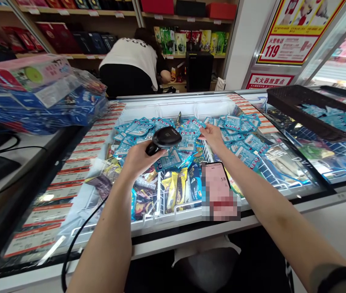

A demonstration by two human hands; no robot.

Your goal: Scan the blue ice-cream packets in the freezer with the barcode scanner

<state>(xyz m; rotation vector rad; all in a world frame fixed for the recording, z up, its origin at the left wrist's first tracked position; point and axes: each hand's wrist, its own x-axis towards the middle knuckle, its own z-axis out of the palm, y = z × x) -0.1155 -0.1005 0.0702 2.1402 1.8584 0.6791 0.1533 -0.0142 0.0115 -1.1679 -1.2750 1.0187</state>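
My left hand (136, 161) is wrapped round a black barcode scanner (167, 137), its head pointing right. A cable (84, 226) runs below my left forearm. The fingers of my right hand (214, 138) pinch the edge of a small blue packet (191, 129), just right of the scanner. Many similar blue packets (139, 128) lie in loose heaps on the freezer's glass top (173, 108), around both hands. A phone (217, 183) with a lit screen rests near the front edge, below my right wrist.
Wrapped boxes (41, 93) are stacked at the left. On the right stands a dark basket (310, 118) holding more blue packets. Price labels (66, 191) line the glass. Yellow wrapped ice creams (176, 189) show beneath it. A person (130, 61) bends by the back shelves.
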